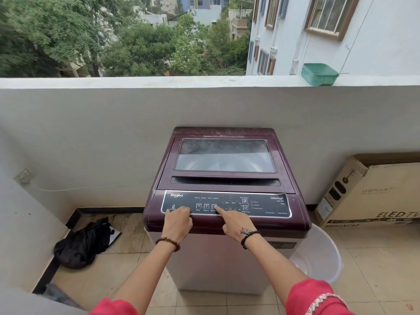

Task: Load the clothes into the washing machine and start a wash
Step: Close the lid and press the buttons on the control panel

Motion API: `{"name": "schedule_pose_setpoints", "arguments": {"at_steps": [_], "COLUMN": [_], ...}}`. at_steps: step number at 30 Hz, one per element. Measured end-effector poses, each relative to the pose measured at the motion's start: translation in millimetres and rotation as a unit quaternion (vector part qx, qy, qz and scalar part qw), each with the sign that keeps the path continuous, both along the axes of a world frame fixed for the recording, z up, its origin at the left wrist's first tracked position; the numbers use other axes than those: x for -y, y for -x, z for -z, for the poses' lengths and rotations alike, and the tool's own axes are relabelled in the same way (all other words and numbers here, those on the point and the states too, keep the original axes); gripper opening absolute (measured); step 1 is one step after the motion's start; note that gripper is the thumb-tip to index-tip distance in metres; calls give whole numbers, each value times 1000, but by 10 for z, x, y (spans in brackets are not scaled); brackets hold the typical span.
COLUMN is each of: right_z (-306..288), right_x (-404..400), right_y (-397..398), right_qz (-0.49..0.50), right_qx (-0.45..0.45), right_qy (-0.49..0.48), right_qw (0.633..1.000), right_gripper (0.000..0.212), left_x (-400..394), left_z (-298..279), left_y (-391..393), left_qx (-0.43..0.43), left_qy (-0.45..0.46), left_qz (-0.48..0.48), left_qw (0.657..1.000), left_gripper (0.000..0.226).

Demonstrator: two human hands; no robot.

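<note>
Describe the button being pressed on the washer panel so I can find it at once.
On the maroon washing machine against the balcony wall, look at the black control panel along its front edge. Left of centre sit three small square buttons in a row. It is the rightmost one, next to those numbered 1 and 2, with the right hand index fingertip on it.

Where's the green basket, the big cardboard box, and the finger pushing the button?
green basket (318,75): head view, on its front wall.
cardboard box (375,192): head view, on its printed front face.
right hand (236,223): head view, on the hand's back; its forefinger touches the third button.
</note>
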State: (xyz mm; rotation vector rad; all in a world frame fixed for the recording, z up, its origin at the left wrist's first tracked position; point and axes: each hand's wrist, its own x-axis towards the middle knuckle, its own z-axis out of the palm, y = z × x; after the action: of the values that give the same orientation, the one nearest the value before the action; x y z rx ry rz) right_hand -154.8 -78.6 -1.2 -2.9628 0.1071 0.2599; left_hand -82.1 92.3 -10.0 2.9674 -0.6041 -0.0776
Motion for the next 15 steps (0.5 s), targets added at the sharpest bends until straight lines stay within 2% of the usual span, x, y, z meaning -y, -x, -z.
{"name": "schedule_pose_setpoints", "arguments": {"at_steps": [3,6,10,15], "right_z": [4,-11,-25,24], "right_x": [-18,-32,-54,-26], "right_y": [-44,-112,-111,13], "right_qz": [-2,-34,-47,-34], "right_qx": [2,1,-24,-17], "right_qy": [27,98,153,127], "right_qw": [1000,995,987,991], "right_gripper": [64,61,69,70], "left_x": [14,25,80,131], "left_z": [8,-6,-82,-123], "left_y": [10,25,37,56], "left_qx": [-2,-6,-17,-6], "left_qy": [1,-2,-13,-65], "left_qz": [-5,-12,-15,-2], "left_qw": [1000,1000,1000,998], "left_gripper": [29,25,16,24]}}
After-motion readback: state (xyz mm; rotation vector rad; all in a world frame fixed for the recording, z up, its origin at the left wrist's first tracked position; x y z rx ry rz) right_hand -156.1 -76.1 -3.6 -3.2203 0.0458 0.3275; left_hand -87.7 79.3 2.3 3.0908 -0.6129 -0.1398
